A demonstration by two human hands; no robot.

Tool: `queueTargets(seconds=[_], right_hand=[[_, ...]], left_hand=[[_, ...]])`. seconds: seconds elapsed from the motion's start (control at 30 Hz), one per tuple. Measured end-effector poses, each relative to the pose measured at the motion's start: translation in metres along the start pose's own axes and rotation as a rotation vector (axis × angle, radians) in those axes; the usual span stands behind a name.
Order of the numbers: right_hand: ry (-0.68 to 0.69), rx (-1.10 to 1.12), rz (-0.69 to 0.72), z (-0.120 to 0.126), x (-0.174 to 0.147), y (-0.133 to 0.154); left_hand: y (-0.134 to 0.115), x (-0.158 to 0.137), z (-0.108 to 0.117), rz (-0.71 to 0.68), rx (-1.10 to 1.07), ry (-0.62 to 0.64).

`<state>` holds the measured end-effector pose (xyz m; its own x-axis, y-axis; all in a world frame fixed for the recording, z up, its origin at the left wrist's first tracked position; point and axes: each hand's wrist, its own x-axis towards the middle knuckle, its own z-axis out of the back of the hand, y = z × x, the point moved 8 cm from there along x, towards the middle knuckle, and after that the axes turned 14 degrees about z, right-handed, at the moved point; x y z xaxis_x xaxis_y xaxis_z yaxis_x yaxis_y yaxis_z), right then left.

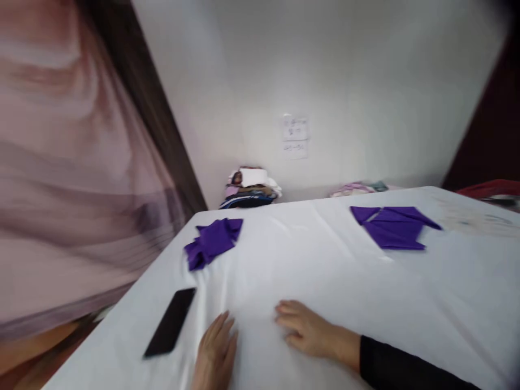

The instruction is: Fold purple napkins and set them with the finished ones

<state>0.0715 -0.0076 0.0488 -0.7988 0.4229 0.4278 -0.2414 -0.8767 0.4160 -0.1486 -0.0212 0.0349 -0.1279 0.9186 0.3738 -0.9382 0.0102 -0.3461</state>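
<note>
My left hand rests at the near side of the white-covered table, fingers stretched out and holding nothing. To its right, my right hand lies with its fingers extended over the white cloth, also without anything in it. A flat black rectangular thing, which looks like a phone or tablet, is just left of my left hand. Farther back on the left sits a crumpled purple garment. A second purple garment is spread flatter at the back right, apart from both hands.
Beyond the table's far edge, a stack of folded clothes stands against the white wall. More cloth lies to its right. Papers with writing hang on the wall. A pink curtain drapes along the left side.
</note>
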Motion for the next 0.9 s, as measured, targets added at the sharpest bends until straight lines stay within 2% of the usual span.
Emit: queueTargets(seconds=[0.1, 0.23, 0.43, 0.63, 0.73, 0.9], right_hand=[[-0.055, -0.020, -0.099, -0.006, -0.003, -0.017], [-0.018, -0.042, -0.105, -0.022, -0.013, -0.032], [0.021, -0.081, -0.105, -0.031, -0.022, -0.039], [0.043, -0.102, -0.079, -0.035, -0.023, -0.041], [0.042, -0.083, -0.083, -0.030, -0.020, -0.036], [-0.019, -0.020, -0.063, -0.007, 0.001, -0.019]], left_hand=[[0.001, 0.013, 0.022, 0.073, 0.013, -0.059], [0.008, 0.043, 0.034, 0.134, 0.039, -0.079], [0.036, 0.123, 0.014, 0.397, 0.152, 0.018], [0.063, 0.204, 0.013, 0.593, 0.264, -0.113], [0.068, 0.224, 0.015, 0.638, 0.306, -0.130], [0.079, 0.238, 0.008, 0.671, 0.308, -0.060]])
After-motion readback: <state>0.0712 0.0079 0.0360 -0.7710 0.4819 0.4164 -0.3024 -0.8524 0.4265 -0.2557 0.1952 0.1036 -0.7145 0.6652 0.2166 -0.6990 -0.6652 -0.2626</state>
